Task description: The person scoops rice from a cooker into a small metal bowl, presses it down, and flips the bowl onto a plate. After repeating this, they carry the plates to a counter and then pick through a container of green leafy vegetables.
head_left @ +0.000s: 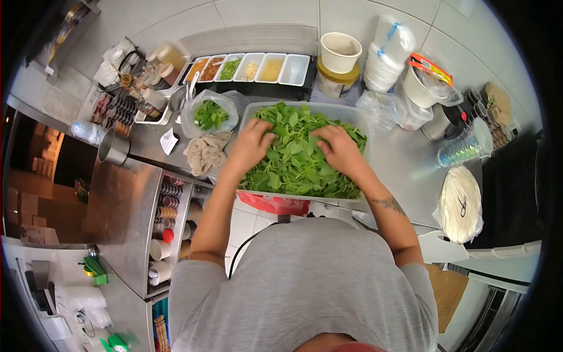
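Note:
A large translucent plastic tub (248, 111) on the steel counter is heaped with green leafy herbs (296, 158). At the pile's left side, my left hand (252, 145) has its fingers curled into the herbs, with the thumb bent toward them. Opposite it, my right hand (340, 149) bends its fingers and thumb around leaves near the upper right of the pile. Leaves partly hide the fingertips of both hands. Left of the tub, a clear plastic bag (234, 105) holds a smaller bunch of leaves (209, 115). A crumpled beige cloth (206, 154) lies below that bag.
Behind the tub stands a row of white ingredient trays (271, 68). Bottles (170, 57) crowd the back left. A white bucket (340, 50) and stacked bowls (380, 67) are at the back right. A wrapped pale round item (461, 205) sits at the right edge. Red plastic (274, 204) shows beneath the tub.

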### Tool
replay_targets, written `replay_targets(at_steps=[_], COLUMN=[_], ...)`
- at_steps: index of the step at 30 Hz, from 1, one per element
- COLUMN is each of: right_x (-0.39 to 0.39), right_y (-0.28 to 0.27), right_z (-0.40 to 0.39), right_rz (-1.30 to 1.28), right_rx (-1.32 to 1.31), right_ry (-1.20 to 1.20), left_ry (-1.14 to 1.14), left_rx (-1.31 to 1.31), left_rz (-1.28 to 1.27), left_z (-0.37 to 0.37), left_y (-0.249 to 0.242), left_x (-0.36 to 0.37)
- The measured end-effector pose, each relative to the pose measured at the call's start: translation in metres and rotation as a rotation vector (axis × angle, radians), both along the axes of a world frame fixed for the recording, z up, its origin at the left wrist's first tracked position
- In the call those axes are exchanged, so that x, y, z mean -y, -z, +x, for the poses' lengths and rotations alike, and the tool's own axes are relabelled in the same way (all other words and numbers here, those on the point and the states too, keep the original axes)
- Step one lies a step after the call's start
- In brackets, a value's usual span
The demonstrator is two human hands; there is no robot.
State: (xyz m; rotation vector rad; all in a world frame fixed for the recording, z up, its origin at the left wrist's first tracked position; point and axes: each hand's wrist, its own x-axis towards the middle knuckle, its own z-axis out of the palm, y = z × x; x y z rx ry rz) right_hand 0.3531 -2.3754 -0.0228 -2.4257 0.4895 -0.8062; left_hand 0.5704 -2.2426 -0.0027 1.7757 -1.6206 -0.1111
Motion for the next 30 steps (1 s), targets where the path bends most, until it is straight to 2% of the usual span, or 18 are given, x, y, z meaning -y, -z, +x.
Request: replay_targets(at_steps=[1, 2, 6, 9, 12, 15, 18, 21, 24, 27, 30], right_x=[0.006, 0.011, 0.013, 0.011, 0.013, 0.006, 0.003, 0.004, 0.002, 0.008, 0.004], right_y=[0.010, 0.017, 0.007, -0.011, -0.025, -0.055, -0.071, -0.069, -0.072, -0.056, -0.058], right_z=[0.016, 0.028, 0.046, 0.038, 0.035, 0.040, 0.044, 0.044, 0.040, 0.042, 0.042], right_rz=[-0.036, -0.074, 0.158, 0.258, 0.349, 0.286, 0.113, 0.028, 0.513, 0.660, 0.681], right_rx=[-0.005, -0.008, -0.096, -0.014, 0.130, 0.217, 0.140, 0.054, 0.027, 0.093, 0.104], right_ry=[-0.015, -0.029, -0.092, 0.015, 0.083, 0.036, -0.042, 0.030, 0.019, -0.025, -0.046], left_ry=[0.041, 0.115, 0.135, 0.130, 0.116, 0.217, 0.268, 0.255, 0.229, 0.181, 0.261], left_rx=[-0.047, 0.026, 0.283, 0.171, 0.147, 0.071, -0.073, -0.369, -0.127, -0.066, 0.077], left_rz=[-0.043, -0.149, 0.108, 0.078, -0.080, -0.129, -0.043, 0.074, -0.165, -0.287, -0.251], left_z=[0.000, 0.000, -0.007, 0.007, 0.011, 0.012, 0.008, 0.005, 0.011, 0.010, -0.006], left_y=[0.007, 0.013, 0.010, 0.009, -0.026, -0.045, -0.055, -0.057, -0.055, -0.062, -0.057], left_x=[0.007, 0.015, 0.029, 0.029, 0.023, 0.026, 0.032, 0.035, 0.037, 0.038, 0.042])
